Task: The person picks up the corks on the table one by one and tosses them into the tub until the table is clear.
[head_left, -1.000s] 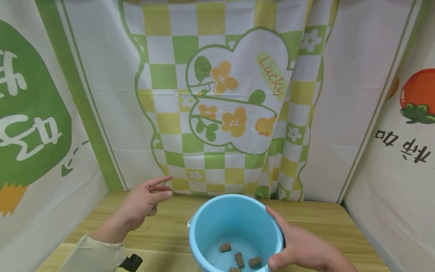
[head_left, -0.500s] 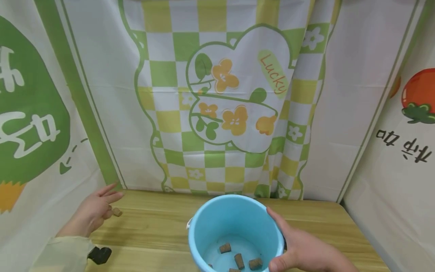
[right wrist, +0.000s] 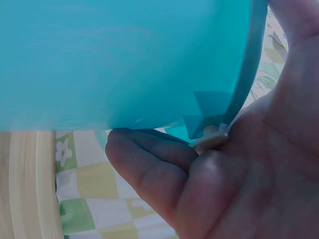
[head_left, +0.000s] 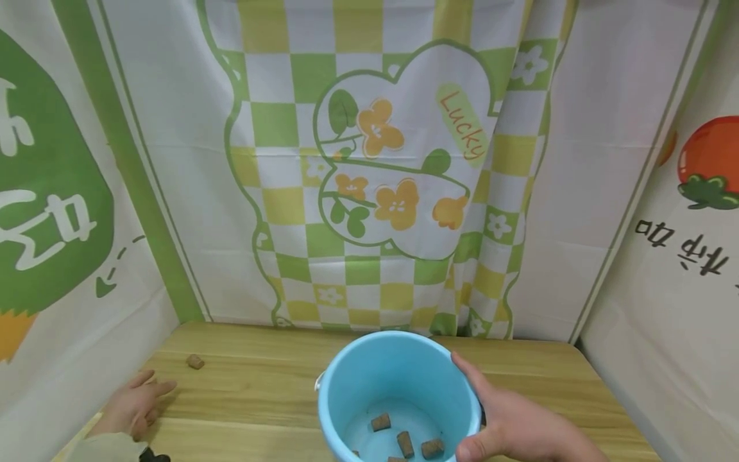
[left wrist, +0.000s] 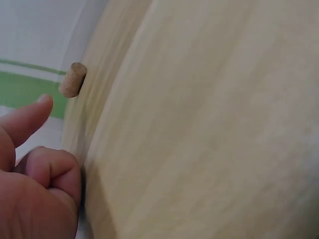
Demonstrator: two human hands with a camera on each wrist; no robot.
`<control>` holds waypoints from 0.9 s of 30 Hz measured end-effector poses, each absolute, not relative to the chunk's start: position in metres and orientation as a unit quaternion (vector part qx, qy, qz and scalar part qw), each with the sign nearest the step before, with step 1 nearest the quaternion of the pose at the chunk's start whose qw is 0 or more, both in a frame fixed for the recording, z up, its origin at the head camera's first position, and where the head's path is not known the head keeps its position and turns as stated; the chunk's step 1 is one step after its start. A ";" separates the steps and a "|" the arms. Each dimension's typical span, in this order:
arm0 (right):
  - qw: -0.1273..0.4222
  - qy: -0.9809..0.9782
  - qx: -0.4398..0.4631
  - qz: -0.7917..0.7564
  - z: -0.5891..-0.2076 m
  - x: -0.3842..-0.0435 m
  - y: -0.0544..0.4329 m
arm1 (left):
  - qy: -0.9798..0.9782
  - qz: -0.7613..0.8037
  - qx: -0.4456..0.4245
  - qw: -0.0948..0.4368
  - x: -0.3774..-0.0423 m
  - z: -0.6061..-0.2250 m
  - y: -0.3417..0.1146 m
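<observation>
A light-blue bucket stands on the table in the head view, with several brown corks lying inside. My right hand grips its right side, thumb over the rim and fingers along the outer wall, as the right wrist view of the bucket also shows. One cork lies at the table's far left, and the left wrist view shows this cork beyond my fingertips. My left hand is low over the table's left edge, apart from that cork, fingers loosely bent. Nothing shows in its grasp; its palm is partly hidden.
The wooden table is enclosed by printed cloth on three sides. A checked cloth panel hangs just behind the bucket. The bucket's white handle fitting sticks out on its left.
My left hand has moved from near the bucket leftward, past the loose cork, and down toward the table's left edge. The right hand and bucket have stayed put.
</observation>
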State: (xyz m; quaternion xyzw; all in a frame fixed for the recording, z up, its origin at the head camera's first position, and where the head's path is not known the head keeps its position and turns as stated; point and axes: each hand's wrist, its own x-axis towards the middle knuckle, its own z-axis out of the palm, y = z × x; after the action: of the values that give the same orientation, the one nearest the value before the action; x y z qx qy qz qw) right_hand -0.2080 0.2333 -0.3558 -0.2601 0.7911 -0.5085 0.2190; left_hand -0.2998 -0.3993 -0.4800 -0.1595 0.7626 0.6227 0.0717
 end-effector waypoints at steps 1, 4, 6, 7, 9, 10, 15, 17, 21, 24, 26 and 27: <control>0.222 0.788 -0.259 -0.513 -0.356 -0.208 0.233 | 0.758 0.629 -0.159 0.071 -0.299 -0.482 -0.402; 0.215 0.791 -0.264 -0.508 -0.355 -0.208 0.233 | 0.762 0.625 -0.156 0.070 -0.301 -0.485 -0.404; 0.210 0.794 -0.267 -0.504 -0.355 -0.207 0.234 | 0.765 0.622 -0.152 0.066 -0.303 -0.484 -0.403; 0.208 0.795 -0.269 -0.502 -0.355 -0.207 0.234 | 0.767 0.620 -0.152 0.066 -0.304 -0.484 -0.402; 0.204 0.800 -0.270 -0.495 -0.354 -0.207 0.234 | 0.772 0.614 -0.147 0.069 -0.306 -0.483 -0.401; 0.205 0.800 -0.270 -0.495 -0.354 -0.208 0.234 | 0.769 0.618 -0.146 0.069 -0.307 -0.483 -0.400; 0.194 0.804 -0.275 -0.491 -0.354 -0.208 0.235 | 0.766 0.623 -0.143 0.067 -0.316 -0.484 -0.393; 0.189 0.806 -0.275 -0.489 -0.354 -0.208 0.235 | 0.772 0.614 -0.150 0.065 -0.322 -0.485 -0.391; 0.189 0.807 -0.269 -0.490 -0.354 -0.208 0.235 | 0.783 0.599 -0.161 0.054 -0.333 -0.488 -0.389; 0.199 0.803 -0.261 -0.498 -0.354 -0.207 0.234 | 0.778 0.603 -0.165 0.054 -0.341 -0.490 -0.386; 0.203 0.800 -0.260 -0.501 -0.354 -0.207 0.234 | 0.768 0.618 -0.160 0.057 -0.345 -0.490 -0.384; 0.202 0.801 -0.260 -0.500 -0.354 -0.207 0.234 | 0.765 0.622 -0.157 0.057 -0.347 -0.490 -0.382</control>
State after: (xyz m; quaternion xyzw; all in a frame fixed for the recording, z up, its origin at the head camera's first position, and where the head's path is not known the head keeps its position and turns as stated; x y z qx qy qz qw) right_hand -0.2070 0.2340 -0.3543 -0.2598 0.8010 -0.5000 0.2023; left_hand -0.3470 -0.3821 -0.4901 -0.1568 0.7649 0.6221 0.0573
